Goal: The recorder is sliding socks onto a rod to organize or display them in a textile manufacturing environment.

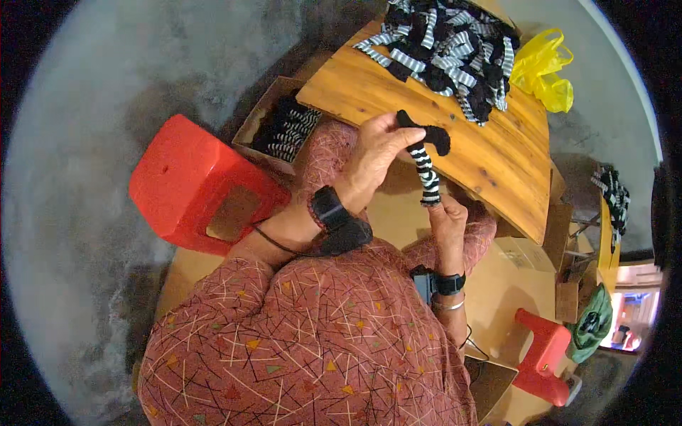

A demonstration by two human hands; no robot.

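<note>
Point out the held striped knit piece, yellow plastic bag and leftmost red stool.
Held striped knit piece (426, 175), head view: banded middle.
Yellow plastic bag (534, 69), head view: crumpled body.
Leftmost red stool (181, 177), head view: seat.

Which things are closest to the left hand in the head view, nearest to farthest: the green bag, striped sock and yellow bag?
1. Striped sock: in the left hand.
2. Yellow bag: upper right, by the wooden table's edge.
3. Green bag: lower right.

Both hands (373, 153) hold a striped knit piece (426, 174).
</note>
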